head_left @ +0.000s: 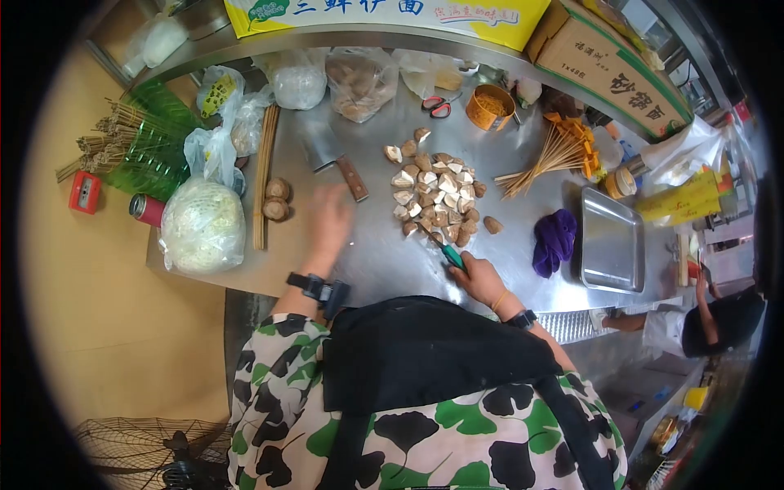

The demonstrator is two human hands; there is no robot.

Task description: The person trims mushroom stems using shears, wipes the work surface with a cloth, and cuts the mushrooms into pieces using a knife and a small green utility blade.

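Observation:
My right hand (480, 280) is closed around the green handle of a small knife (452, 254), whose blade points at the near edge of a pile of cut mushrooms (441, 192). My left hand (331, 216) is smeared by motion over the steel table, left of the pile, and its fingers cannot be made out. Just beyond it lies a cleaver (353, 178) with a wooden handle. Two whole mushrooms (278, 200) sit left of that hand, beside a bundle of long wooden sticks (265, 175).
A large plastic bag of pale shreds (202, 224) stands at the left edge. Red-handled scissors (436, 107) and several bags line the back. Skewers (543, 159), a purple cloth (554, 242) and a metal tray (611, 239) lie rightward. Another person (710, 322) is at far right.

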